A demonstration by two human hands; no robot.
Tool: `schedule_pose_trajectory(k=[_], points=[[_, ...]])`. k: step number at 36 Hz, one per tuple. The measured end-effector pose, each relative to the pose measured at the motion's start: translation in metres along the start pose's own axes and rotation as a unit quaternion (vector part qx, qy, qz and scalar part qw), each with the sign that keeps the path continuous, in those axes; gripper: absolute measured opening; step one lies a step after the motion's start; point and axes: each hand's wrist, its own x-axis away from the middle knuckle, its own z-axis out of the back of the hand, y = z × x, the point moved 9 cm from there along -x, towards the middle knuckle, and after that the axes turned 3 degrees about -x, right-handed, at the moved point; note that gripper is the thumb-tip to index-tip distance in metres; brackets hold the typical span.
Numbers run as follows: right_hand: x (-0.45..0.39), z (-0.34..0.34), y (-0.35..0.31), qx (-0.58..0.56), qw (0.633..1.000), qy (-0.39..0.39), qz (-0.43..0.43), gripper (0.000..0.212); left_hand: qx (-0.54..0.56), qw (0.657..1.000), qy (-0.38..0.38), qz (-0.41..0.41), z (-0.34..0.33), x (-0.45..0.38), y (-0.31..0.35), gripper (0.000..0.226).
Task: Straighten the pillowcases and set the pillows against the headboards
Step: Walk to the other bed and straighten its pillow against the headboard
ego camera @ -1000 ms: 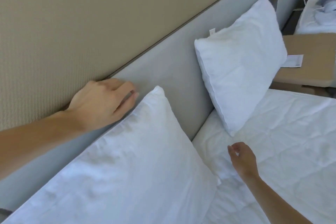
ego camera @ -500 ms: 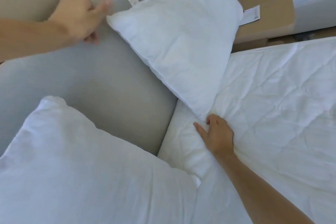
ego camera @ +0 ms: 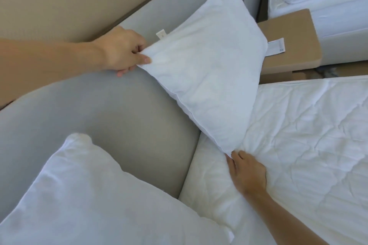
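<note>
Since half a second ago my left hand (ego camera: 121, 51) has come down off the headboard (ego camera: 111, 117) onto the far pillow (ego camera: 209, 61), and my right hand (ego camera: 248, 173) has slid to that pillow's lowest corner. At the bed's left end, in the near left corner, the near pillow (ego camera: 99, 205) leans against the grey headboard, untouched. Above it, my left fingers (ego camera: 146, 59) are curled tight, thumb over the top, pinching the far pillow's left corner. That pillow stands tilted on one corner like a diamond, its back against the headboard, a small tag (ego camera: 161, 34) sticking up from its upper edge and a longer label (ego camera: 276, 45) hanging off its right corner. Its bottom corner meets the quilted mattress (ego camera: 308, 145) near the head edge, and there my right fingers (ego camera: 237, 157) lie loosely bent against the tip; I cannot tell whether they grip it. Past the bed's right edge sits a brown cardboard box (ego camera: 294, 45), and beyond it a second bed (ego camera: 328, 6).
</note>
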Motion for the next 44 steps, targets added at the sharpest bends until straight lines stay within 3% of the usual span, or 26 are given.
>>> schedule_pose_trajectory(k=[3, 6, 9, 16, 20, 24, 27, 29, 34, 39, 44], points=[[-0.004, 0.001, 0.005, 0.002, 0.999, -0.039, -0.037, 0.032, -0.022, 1.000, 0.009, 0.008, 0.011, 0.013, 0.003, 0.032], [-0.011, 0.005, 0.008, -0.035, 0.983, -0.153, -0.096, 0.035, -0.032, 0.999, 0.002, 0.020, 0.017, 0.029, 0.006, 0.022], [0.003, 0.017, -0.007, -0.010, 0.957, -0.274, -0.097, 0.039, -0.014, 0.999, 0.006, 0.029, 0.024, 0.057, 0.001, 0.017], [0.100, 0.055, -0.041, 0.072, 0.967, -0.228, -0.092, 0.034, 0.072, 0.997, -0.012, 0.010, 0.014, 0.136, -0.013, 0.026], [0.128, 0.051, -0.055, 0.093, 0.962, -0.252, -0.046, 0.025, 0.066, 0.997, -0.035, -0.026, -0.009, 0.185, -0.023, 0.035], [0.122, 0.037, -0.053, 0.130, 0.949, -0.285, -0.022, 0.019, 0.037, 0.998, 0.018, -0.044, -0.013, 0.184, -0.023, 0.042], [0.123, 0.027, -0.050, 0.155, 0.952, -0.263, 0.020, 0.013, 0.050, 0.997, 0.042, -0.049, -0.013, 0.175, -0.022, 0.042], [0.124, 0.019, -0.043, 0.137, 0.953, -0.271, 0.015, 0.026, 0.041, 0.996, 0.057, -0.049, -0.014, 0.174, -0.023, 0.043], [0.119, 0.025, -0.043, 0.139, 0.927, -0.349, -0.012, 0.030, 0.048, 0.998, 0.035, -0.013, -0.009, 0.173, -0.027, 0.040], [0.138, 0.039, -0.072, 0.180, 0.913, -0.366, 0.012, 0.035, 0.040, 0.996, 0.036, 0.066, 0.011, 0.190, -0.039, 0.032], [0.161, 0.039, -0.074, 0.159, 0.915, -0.369, 0.016, 0.034, -0.016, 0.996, 0.045, 0.079, 0.001, 0.216, -0.048, 0.034]])
